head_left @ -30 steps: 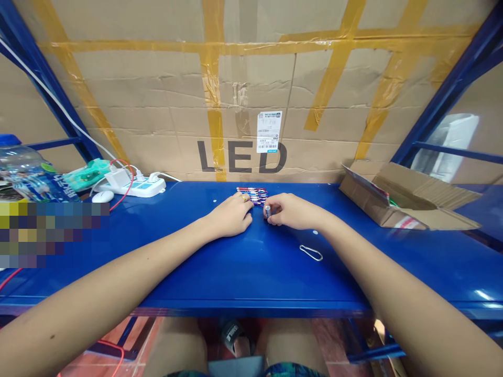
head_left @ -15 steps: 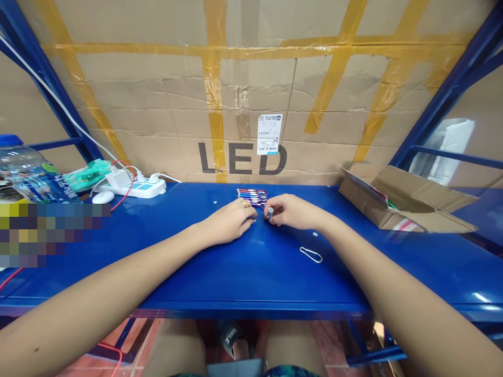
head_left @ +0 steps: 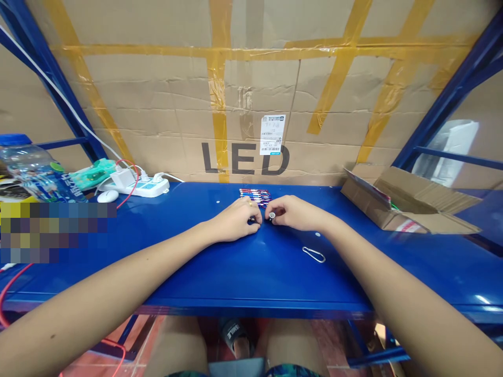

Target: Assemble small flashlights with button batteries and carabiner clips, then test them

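Note:
Both hands rest close together on the blue metal shelf [head_left: 236, 272], just in front of a small row of red, white and blue stick-like pieces [head_left: 255, 196]. My right hand [head_left: 295, 212] pinches a small silver cylinder [head_left: 272, 214] at its fingertips. My left hand [head_left: 238, 220] is curled with the fingertips pressed together; a tiny piece seems to be pinched in them, too small to name. The two fingertips almost touch. A metal clip [head_left: 313, 254] lies on the shelf near my right wrist.
An open cardboard box [head_left: 408, 201] lies at the right. At the left are a white power strip [head_left: 139, 186] with plugs and a red wire, a white mouse [head_left: 107, 196], a green packet [head_left: 92, 173] and a water bottle [head_left: 35, 173]. A taped cardboard wall marked LED stands behind.
My left hand drew back from the row of pieces toward my right hand, and its fingers closed into a pinch. My right hand stayed in place with the silver cylinder.

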Tool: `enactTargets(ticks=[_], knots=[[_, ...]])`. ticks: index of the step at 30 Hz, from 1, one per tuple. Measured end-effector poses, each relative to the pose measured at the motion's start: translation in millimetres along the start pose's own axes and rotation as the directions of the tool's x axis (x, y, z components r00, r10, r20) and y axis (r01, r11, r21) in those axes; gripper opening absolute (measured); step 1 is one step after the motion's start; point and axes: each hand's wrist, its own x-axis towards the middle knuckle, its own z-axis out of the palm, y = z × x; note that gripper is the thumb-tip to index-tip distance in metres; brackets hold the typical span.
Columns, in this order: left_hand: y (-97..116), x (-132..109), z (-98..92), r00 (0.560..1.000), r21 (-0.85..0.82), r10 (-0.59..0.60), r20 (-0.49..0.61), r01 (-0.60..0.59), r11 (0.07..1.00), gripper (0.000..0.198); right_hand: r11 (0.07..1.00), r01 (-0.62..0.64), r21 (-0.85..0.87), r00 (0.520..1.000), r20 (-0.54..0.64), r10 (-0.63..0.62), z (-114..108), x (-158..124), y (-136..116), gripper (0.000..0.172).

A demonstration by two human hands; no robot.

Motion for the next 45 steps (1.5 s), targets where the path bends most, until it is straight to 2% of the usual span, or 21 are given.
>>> enactTargets(ticks=[2,6,9,13,19,27,34,36,41,45], knots=[[2,-2,-2.9,0.998,0.052,0.05,-0.046,-0.048,0.997,0.009,1.0,0.016,-0.01,1.0,0.007,-0.016,0,-1,0,0.02],[9,-4,-6.9,0.961,0.076,0.139,-0.239,-0.124,0.989,0.012,0.999,0.044,-0.011,0.999,0.003,-0.044,0,-2,-3,0.015],[13,-5,-5.6,0.937,0.088,0.202,-0.283,-0.185,0.979,0.016,0.998,0.057,-0.01,0.998,0.003,-0.057,1,-2,-4,0.011],[12,-5,-1.3,0.935,0.071,0.233,-0.267,-0.222,0.972,0.019,0.998,0.065,-0.011,0.998,0.001,-0.065,2,-2,-5,0.011],[11,-4,0.1,0.952,0.031,0.189,-0.241,-0.188,0.982,0.02,0.998,0.062,0.018,0.998,-0.004,-0.062,3,-1,-5,0.01],[12,-4,-0.9,0.96,0.032,0.188,-0.206,-0.186,0.982,0.018,0.998,0.039,0.054,0.999,0.0,-0.039,3,0,-1,0.008],[4,-8,-12.4,0.972,0.041,0.041,-0.232,-0.032,0.999,0.016,0.995,0.017,0.097,1.0,0.015,-0.018,3,1,3,0.018],[1,-9,-15.0,0.983,0.07,0.025,-0.181,-0.013,0.997,0.018,0.996,0.012,0.09,1.0,0.019,-0.013,3,1,2,0.018],[-5,-9,-11.8,1.0,0.213,0.015,0.028,-0.02,0.977,0.022,0.996,0.001,0.09,1.0,0.017,-0.003,2,1,1,0.017],[-9,-4,-4.0,0.998,0.24,0.005,0.066,-0.021,0.971,0.023,0.997,0.018,0.073,1.0,0.016,-0.019,3,1,1,0.018]])
